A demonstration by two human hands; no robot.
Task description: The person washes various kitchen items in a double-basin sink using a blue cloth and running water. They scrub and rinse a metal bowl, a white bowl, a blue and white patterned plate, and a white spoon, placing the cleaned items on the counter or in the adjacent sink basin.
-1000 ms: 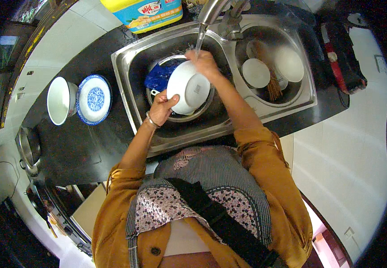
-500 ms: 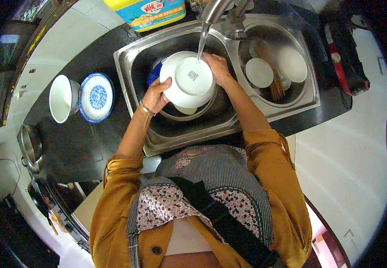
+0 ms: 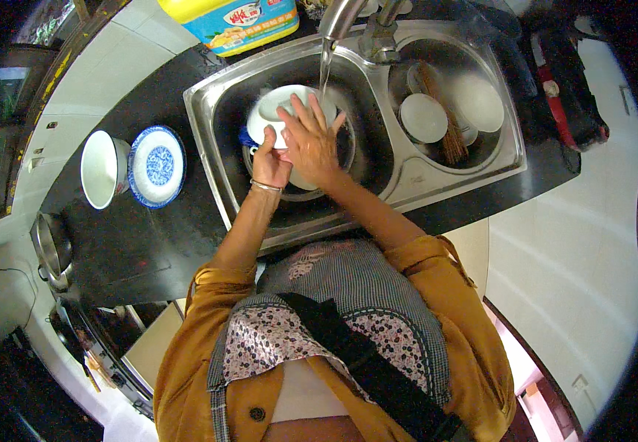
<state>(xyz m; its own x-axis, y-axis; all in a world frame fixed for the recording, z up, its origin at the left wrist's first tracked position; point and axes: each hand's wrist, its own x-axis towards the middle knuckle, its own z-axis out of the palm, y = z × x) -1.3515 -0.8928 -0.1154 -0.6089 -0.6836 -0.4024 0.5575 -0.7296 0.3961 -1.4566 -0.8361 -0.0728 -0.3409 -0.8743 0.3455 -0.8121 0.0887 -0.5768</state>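
Over the left basin of the steel sink (image 3: 400, 180), my left hand (image 3: 272, 166) grips a white bowl (image 3: 267, 112) by its near side, thumb up against it. The bowl is tilted, its underside facing up. My right hand (image 3: 310, 147) lies across the bowl with fingers spread, covering part of it. From the faucet (image 3: 342, 18) a stream of water (image 3: 325, 70) runs down at the bowl's far right edge. Below the hands, a round vessel (image 3: 350, 151) sits in the basin, its contents mostly hidden. Something blue (image 3: 245, 138) shows at its left.
Several white bowls (image 3: 423, 119) and a bundle of thin brown sticks (image 3: 453, 144) lie in the right basin. On the counter at left stand a white bowl (image 3: 100, 169) and a blue-patterned plate (image 3: 158, 166). A yellow jug (image 3: 234, 22) is behind the sink; metal pans (image 3: 52, 247) stand far left.
My right hand has left the bowl's far right rim and now lies across it with fingers spread. The bowl has shifted slightly left and tipped away, in my left hand.
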